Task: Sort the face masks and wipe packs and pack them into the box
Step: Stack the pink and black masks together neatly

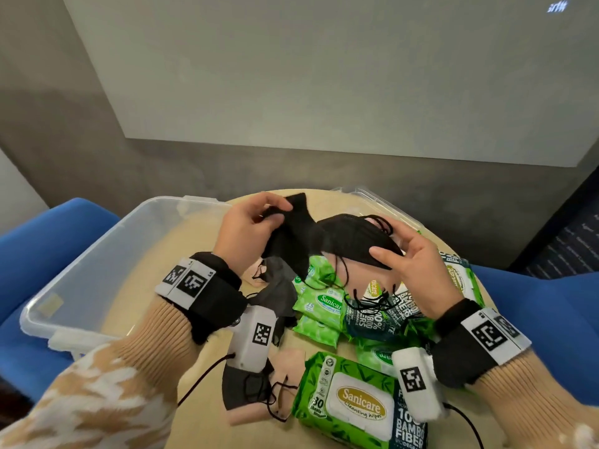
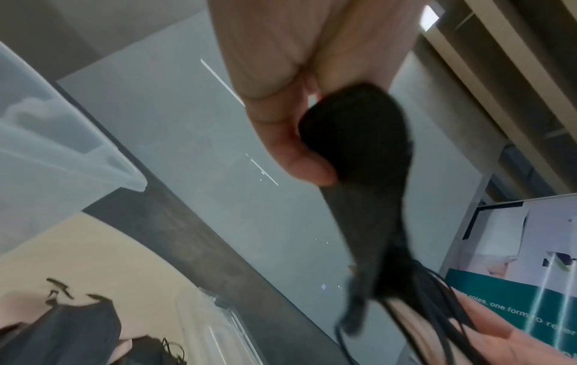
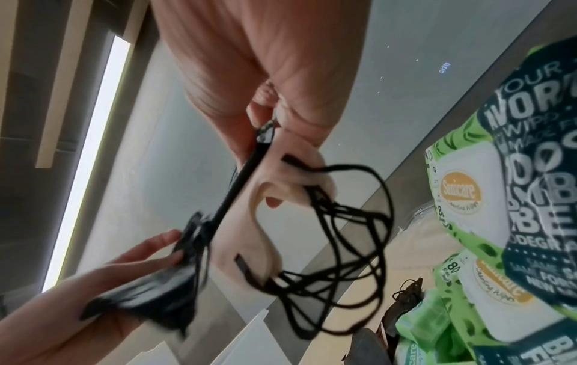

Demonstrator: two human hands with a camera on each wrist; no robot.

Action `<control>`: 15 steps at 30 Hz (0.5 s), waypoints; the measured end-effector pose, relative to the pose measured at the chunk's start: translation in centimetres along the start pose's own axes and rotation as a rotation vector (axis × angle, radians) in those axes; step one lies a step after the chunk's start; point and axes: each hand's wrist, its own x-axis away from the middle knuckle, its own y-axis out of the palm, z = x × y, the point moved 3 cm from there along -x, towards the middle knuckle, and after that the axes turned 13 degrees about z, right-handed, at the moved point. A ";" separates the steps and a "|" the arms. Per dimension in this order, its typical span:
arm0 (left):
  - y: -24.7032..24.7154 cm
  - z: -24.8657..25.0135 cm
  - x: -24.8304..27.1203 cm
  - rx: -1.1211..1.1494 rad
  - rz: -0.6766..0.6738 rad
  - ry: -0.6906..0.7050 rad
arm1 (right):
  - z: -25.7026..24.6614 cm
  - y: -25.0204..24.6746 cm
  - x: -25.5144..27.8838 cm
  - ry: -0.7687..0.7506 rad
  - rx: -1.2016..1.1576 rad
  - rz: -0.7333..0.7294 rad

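Note:
Above the round table my left hand (image 1: 279, 211) pinches one end of a black face mask (image 1: 293, 234) between thumb and fingers. My right hand (image 1: 385, 242) grips a small stack, a black mask (image 1: 353, 241) on top of a pink mask (image 1: 363, 278), with tangled black ear loops (image 1: 366, 303) hanging down. The left wrist view shows the thumb of my left hand (image 2: 312, 163) pressed on the black mask (image 2: 362, 143). In the right wrist view my right hand (image 3: 268, 118) holds the pink mask (image 3: 243, 222) and its ear loops (image 3: 346, 247). The clear plastic box (image 1: 81, 270) stands at my left.
Several green wipe packs (image 1: 319, 303) lie on the table (image 1: 194, 241), with a large pack (image 1: 353, 403) nearest me. A grey mask (image 1: 275, 288) and more grey and pink masks (image 1: 252, 390) lie loose. The box lid (image 1: 372, 196) sits at the far edge. Blue chairs (image 1: 551, 319) flank the table.

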 end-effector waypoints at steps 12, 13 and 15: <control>2.6 1.3 0.5 -0.312 -0.223 0.148 | -1.4 0.6 0.6 -0.084 -0.016 -0.141; 2.8 1.3 0.5 -0.334 -0.224 0.147 | -1.4 0.5 0.6 -0.087 -0.017 -0.134; 3.0 1.2 0.3 -0.344 -0.189 0.137 | -1.3 0.3 0.5 -0.085 -0.020 -0.095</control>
